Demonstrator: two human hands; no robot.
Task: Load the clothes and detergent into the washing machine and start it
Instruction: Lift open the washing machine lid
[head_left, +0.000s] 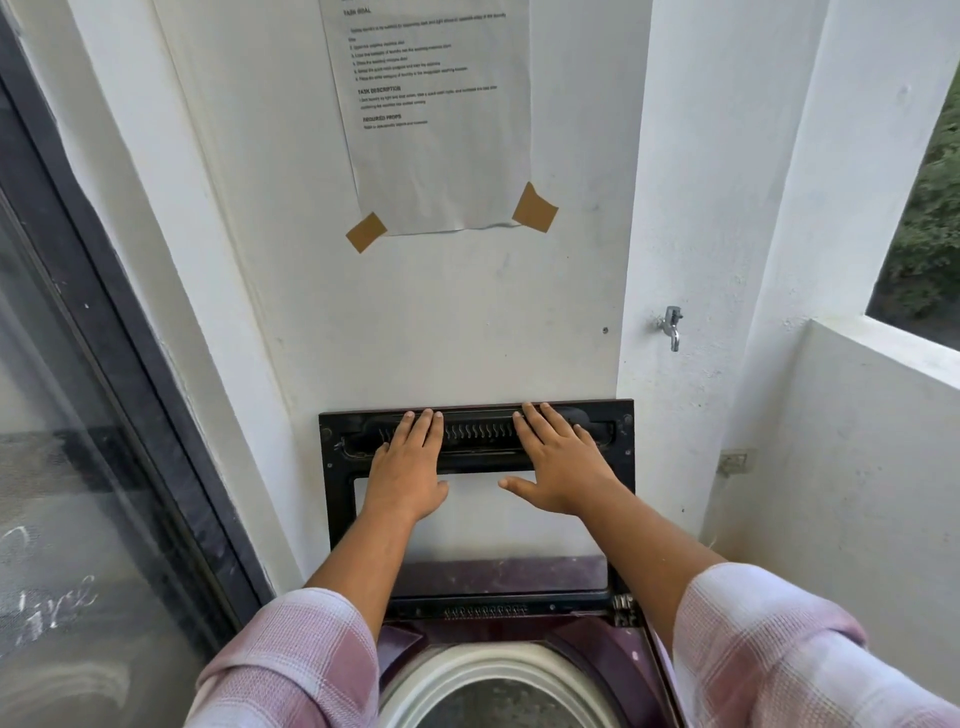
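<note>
While the lid (478, 467) stands raised against the wall (467, 322), left hand (408, 470) and right hand (558, 465) press flat on it, fingers straight, drum (498, 675) open below.

Wall sheet (436, 114): TASK GOAL, TASK DESCRIPTION, REQUIRED PROPS.
</note>
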